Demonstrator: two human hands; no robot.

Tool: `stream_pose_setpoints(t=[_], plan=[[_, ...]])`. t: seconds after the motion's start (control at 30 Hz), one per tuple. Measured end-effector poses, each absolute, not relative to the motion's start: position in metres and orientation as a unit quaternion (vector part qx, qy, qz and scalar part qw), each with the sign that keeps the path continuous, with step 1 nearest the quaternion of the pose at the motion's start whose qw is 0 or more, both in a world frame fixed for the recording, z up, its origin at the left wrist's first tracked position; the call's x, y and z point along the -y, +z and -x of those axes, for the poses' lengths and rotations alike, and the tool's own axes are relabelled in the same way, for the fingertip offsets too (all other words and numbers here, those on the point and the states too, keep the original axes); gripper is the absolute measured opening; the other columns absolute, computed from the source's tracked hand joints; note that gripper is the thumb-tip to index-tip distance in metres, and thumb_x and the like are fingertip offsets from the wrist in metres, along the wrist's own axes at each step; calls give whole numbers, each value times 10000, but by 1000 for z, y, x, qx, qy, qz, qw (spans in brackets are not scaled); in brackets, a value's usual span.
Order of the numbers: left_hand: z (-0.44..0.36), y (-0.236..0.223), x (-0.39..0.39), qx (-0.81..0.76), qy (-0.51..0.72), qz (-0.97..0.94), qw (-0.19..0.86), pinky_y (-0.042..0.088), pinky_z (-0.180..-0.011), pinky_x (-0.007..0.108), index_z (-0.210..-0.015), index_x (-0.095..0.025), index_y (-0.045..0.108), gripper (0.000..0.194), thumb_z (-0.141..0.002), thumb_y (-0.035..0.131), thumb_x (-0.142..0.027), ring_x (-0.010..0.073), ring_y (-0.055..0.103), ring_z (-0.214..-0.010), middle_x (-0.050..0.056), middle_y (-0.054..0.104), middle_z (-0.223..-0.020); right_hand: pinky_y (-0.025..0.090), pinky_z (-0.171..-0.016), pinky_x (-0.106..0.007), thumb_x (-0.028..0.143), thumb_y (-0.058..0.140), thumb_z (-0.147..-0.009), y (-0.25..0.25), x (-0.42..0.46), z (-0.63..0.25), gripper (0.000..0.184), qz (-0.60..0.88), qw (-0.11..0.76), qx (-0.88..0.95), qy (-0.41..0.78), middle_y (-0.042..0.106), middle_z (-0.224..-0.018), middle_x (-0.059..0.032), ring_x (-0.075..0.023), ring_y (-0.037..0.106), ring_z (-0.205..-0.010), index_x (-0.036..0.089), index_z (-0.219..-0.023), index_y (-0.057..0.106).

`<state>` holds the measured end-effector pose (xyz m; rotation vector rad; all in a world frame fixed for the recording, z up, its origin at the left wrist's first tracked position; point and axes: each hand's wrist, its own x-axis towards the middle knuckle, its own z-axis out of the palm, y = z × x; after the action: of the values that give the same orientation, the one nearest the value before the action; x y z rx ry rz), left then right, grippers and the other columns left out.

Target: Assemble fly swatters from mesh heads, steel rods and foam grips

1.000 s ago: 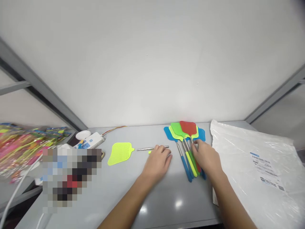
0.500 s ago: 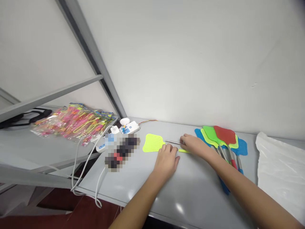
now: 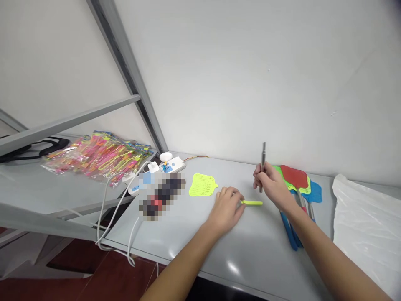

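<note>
My right hand is closed round a metal telescopic rod, held nearly upright above the table. Low over the tabletop, my left hand has its fingertips and thumb closed at the left end of a yellow-green handle. A yellow-green fly swatter head, perforated and with a short neck, lies flat just beyond that hand, apart from rod and handle. Beside my right forearm is a pile of fly swatters with red, green, yellow and blue heads, partly hidden by the hand and arm.
A white plastic sheet lies at the right. To the left are power strips with white cables and a pixelated dark object. Bagged colourful items rest on the adjoining shelf, behind a grey metal post.
The metal rod has been lifted off the table and turned upright in my right hand. My left hand has moved right, from the swatter head's neck to the yellow-green handle.
</note>
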<state>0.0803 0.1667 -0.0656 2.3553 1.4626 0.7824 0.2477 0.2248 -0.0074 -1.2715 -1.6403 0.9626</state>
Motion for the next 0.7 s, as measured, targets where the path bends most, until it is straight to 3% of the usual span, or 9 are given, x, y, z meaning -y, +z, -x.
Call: stream_pose_setpoints(t=[0.07, 0.2, 0.47, 0.6, 0.7], plan=[[-78, -56, -158, -483, 327, -798, 150, 411, -925, 367, -1052, -219, 570, 131, -936, 514, -241, 210, 516, -1041, 53, 577, -1110, 348, -518, -244, 173, 429, -818, 1, -208, -240, 68, 416, 528, 523, 524, 301, -610, 78, -97, 332, -480, 239, -805, 425], [-77, -52, -139, -461, 422, -738, 254, 424, -928, 346, -1054, -215, 543, 129, -950, 473, -247, 197, 561, -1009, 51, 614, -1059, 286, -477, -228, 146, 466, -793, 11, -181, -223, 86, 300, 605, 395, 623, 267, -557, 84, -85, 258, -457, 228, -773, 486], [-80, -69, -125, -467, 445, -667, 372, 471, -865, 315, -1105, -224, 490, 144, -978, 439, -269, 199, 637, -1019, 53, 664, -1062, 369, -551, -267, 129, 465, -785, -4, -168, -201, 129, 244, 599, 394, 653, 292, -528, 83, -87, 285, -459, 218, -714, 526], [-79, -70, -126, -463, 444, -663, 386, 479, -841, 308, -1098, -223, 500, 143, -976, 436, -261, 197, 640, -996, 55, 672, -1056, 419, -663, -305, 94, 448, -772, -13, -166, -197, 175, 262, 589, 425, 635, 308, -516, 87, -85, 280, -461, 213, -687, 545], [-78, -71, -127, -471, 433, -671, 376, 477, -814, 311, -1076, -214, 515, 149, -977, 409, -247, 199, 636, -951, 59, 662, -1033, 437, -741, -332, 91, 442, -774, -14, -165, -198, 209, 282, 555, 501, 602, 402, -545, 63, -99, 375, -495, 211, -669, 577]])
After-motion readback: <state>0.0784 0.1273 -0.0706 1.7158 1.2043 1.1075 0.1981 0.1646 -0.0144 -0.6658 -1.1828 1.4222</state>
